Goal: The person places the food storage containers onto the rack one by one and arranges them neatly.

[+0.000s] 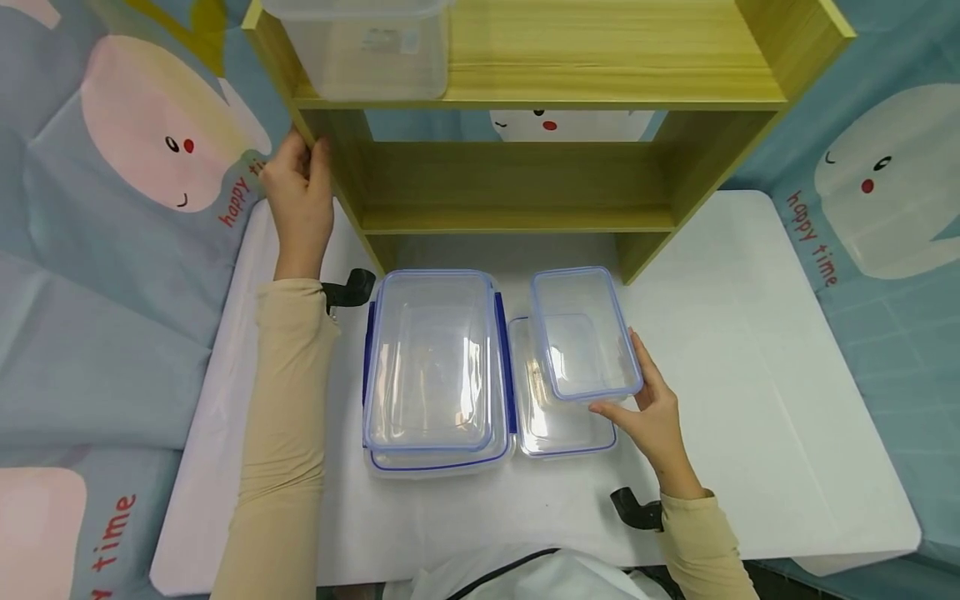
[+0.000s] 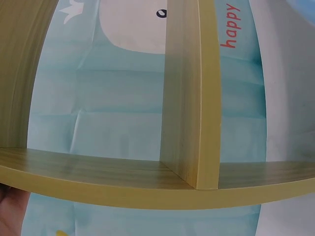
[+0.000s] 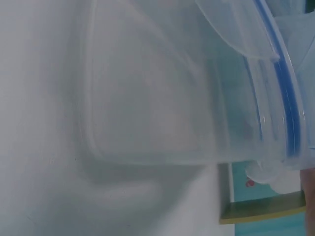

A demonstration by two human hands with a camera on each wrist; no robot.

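My left hand grips the left side panel of a wooden shelf unit; in the left wrist view part of that hand shows below the panel's edge. Between the thumb and fingers of my right hand is the near right corner of a small clear food container with a light-blue rim. It overlaps a second clear container with a dark-blue seal. Seen close in the right wrist view, the held container has translucent walls.
Left of these, a large clear lidded container with blue side clips stands on the white table. A translucent bin sits at the left of the top shelf. Printed blue cloth hangs around the table.
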